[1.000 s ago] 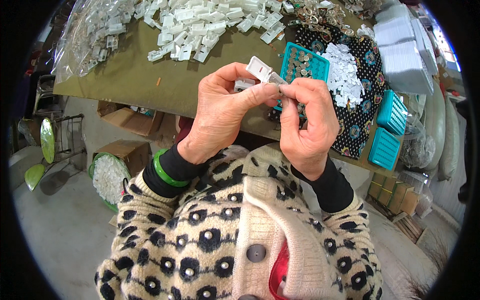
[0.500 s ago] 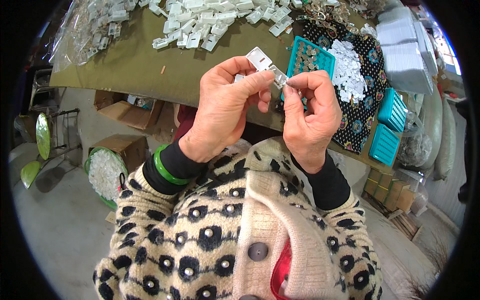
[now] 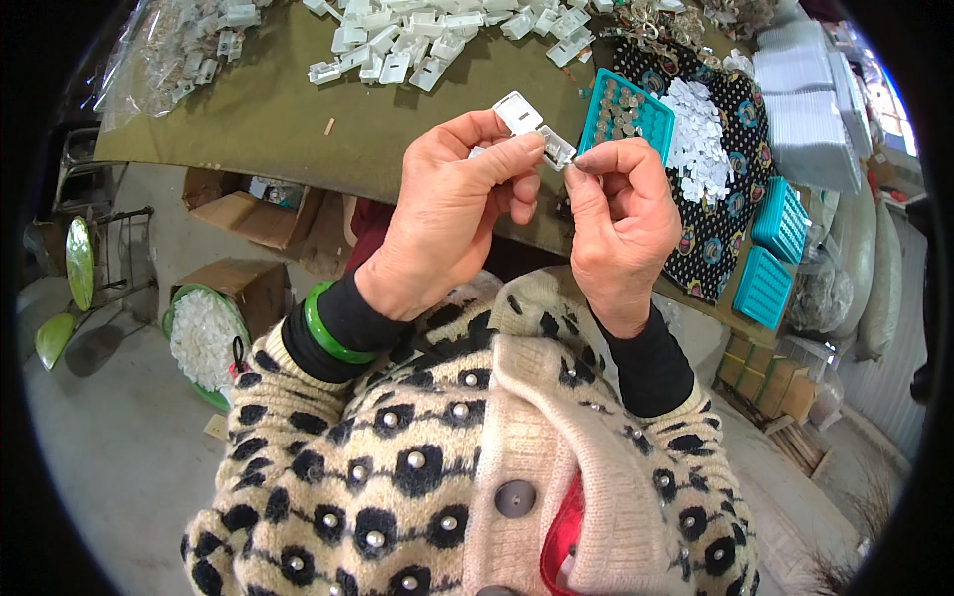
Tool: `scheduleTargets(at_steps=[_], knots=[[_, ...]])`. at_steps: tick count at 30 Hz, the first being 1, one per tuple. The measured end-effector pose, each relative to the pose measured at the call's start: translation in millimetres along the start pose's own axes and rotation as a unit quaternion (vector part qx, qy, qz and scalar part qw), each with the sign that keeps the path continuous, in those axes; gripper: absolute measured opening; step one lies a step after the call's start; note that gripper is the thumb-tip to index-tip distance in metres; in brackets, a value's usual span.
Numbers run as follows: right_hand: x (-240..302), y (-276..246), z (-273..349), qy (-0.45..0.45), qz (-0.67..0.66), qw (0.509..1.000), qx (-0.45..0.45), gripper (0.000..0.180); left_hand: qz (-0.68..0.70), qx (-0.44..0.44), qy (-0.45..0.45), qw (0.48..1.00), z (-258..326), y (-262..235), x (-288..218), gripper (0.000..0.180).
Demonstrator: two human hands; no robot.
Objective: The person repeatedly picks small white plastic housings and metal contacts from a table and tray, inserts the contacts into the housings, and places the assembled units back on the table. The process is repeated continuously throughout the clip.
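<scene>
Left hand [image 3: 444, 209] grips the hinged white case [image 3: 518, 112]; right hand [image 3: 626, 221] pinches narrow at its four-o'clock end, holding what, can't tell; teal tray [image 3: 652, 121] at that hand's twelve!

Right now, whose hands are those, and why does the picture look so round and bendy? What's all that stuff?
There's no robot here: these are a person's own bare hands. The camera sits on their head and looks down through a very wide lens, so straight edges bend. The left hand holds a small white plastic case with its lid open. The right hand is right at the case's edge; whether it pinches something tiny, I can't tell. On the table lie a heap of white plastic pieces, a turquoise tray with round metal bits in it, and flat white pieces on a dotted cloth.
</scene>
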State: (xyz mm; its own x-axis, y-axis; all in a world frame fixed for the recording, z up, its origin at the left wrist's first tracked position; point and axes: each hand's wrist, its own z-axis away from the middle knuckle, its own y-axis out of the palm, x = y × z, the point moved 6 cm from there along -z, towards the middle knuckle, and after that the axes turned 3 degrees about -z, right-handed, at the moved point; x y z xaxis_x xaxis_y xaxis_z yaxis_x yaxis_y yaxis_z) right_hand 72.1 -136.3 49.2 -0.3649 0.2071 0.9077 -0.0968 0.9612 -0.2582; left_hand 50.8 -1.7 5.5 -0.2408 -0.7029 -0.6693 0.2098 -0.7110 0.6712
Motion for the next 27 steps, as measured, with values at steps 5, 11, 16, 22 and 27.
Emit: scheduleTargets(at_steps=[5,11,16,22,27], knots=[[-3.3,0.6,4.1,0.016,0.005,1.000,-0.009,0.011,0.033,0.020,-0.058,0.998,-0.9,-1.8,6.2,0.014],[-15.3,5.6,9.7,0.199,-0.179,0.964,0.003,0.011,0.050,0.018,-0.070,0.996,-2.2,1.2,5.3,0.016],[-11.2,3.6,7.2,0.173,-0.105,0.979,0.002,0.012,0.043,0.013,-0.049,0.998,1.9,4.9,1.2,0.016],[-11.6,5.0,11.6,0.251,-0.229,0.941,0.006,0.014,-0.002,0.031,-0.034,0.999,-0.7,9.5,-1.7,0.022],[-16.0,7.4,11.3,0.315,-0.331,0.890,-0.002,0.016,-0.015,0.002,0.034,0.999,0.0,11.5,-7.3,0.027]])
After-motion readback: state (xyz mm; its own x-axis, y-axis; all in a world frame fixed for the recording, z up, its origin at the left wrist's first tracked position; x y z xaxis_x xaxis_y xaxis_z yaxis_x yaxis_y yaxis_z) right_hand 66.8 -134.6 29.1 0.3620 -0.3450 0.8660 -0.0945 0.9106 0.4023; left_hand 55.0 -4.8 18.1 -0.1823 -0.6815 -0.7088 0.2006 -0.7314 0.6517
